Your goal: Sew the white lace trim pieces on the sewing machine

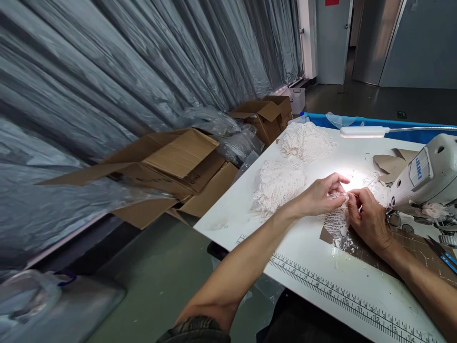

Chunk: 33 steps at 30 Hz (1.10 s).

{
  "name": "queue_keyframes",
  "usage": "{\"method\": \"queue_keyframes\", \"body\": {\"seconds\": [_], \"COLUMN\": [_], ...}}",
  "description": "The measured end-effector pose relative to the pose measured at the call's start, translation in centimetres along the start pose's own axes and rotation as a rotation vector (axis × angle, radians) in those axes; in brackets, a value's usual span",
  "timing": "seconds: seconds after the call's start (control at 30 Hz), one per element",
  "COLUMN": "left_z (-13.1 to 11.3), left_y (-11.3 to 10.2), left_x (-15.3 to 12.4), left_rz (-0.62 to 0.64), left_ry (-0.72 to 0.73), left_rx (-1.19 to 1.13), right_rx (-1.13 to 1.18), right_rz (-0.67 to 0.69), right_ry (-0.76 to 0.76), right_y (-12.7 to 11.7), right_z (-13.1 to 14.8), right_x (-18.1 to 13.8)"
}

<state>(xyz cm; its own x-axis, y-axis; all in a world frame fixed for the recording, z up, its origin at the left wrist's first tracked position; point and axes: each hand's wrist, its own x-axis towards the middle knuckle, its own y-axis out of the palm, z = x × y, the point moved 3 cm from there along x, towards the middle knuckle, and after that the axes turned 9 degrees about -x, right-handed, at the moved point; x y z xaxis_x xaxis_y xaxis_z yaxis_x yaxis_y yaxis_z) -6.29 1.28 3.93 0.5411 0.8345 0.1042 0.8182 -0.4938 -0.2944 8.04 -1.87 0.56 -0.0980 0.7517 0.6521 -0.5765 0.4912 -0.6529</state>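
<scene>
White lace (335,222) is pinched by the fingers (336,178) of left hand (322,195) and right hand (370,216) (sewing machine (428,174) nearby).

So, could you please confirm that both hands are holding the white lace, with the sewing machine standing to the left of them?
Not quite: the sewing machine stands to the right of both hands, as the head view shows. The rest is right: the left hand and the right hand are both holding the white lace.
</scene>
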Motion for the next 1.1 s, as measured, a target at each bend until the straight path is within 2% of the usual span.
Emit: {"method": "queue_keyframes", "body": {"seconds": [0.07, 0.13, 0.23, 0.3, 0.4, 0.47, 0.6, 0.8, 0.93, 1.0, 1.1], "left_z": [0.0, 0.0, -0.2, -0.3, -0.3, -0.1, 0.3, 0.6, 0.8, 0.9, 0.9], "left_y": [0.0, -0.1, -0.3, -0.4, -0.3, -0.2, -0.1, 0.0, 0.1, 0.1, -0.1], "left_x": [0.0, 0.1, 0.1, 0.2, 0.3, 0.3, 0.5, 0.5, 0.5, 0.6, 0.7], "left_rz": [-0.034, -0.124, -0.268, -0.305, -0.312, -0.304, -0.28, -0.263, -0.295, -0.318, -0.382], "left_ry": [0.005, 0.026, 0.073, 0.092, 0.093, 0.079, 0.062, 0.053, -0.004, -0.033, -0.071], "left_rx": [0.008, 0.033, 0.038, -0.012, -0.099, -0.137, -0.21, -0.308, -0.327, -0.329, -0.327], "right_rx": [0.029, 0.092, 0.231, 0.288, 0.375, 0.456, 0.557, 0.572, 0.496, 0.403, 0.184], "right_rz": [0.017, 0.037, 0.097, 0.177, 0.31, 0.336, 0.27, 0.234, 0.183, 0.099, -0.023], "right_ry": [0.0, 0.03, 0.184, 0.291, 0.39, 0.432, 0.479, 0.557, 0.502, 0.377, 0.092], "right_y": [-0.1, -0.4, -0.9, -1.1, -0.9, -0.8, -0.4, 0.1, 0.1, -0.3, -0.8], "right_z": [-0.1, -0.1, -0.4, -0.4, -0.3, -0.2, 0.0, -0.3, -0.5, -0.4, 0.3], "right_x": [0.2, 0.5, 0.8, 0.9, 0.8, 0.7, 0.4, 0.0, 0.0, 0.2, 0.2]}}
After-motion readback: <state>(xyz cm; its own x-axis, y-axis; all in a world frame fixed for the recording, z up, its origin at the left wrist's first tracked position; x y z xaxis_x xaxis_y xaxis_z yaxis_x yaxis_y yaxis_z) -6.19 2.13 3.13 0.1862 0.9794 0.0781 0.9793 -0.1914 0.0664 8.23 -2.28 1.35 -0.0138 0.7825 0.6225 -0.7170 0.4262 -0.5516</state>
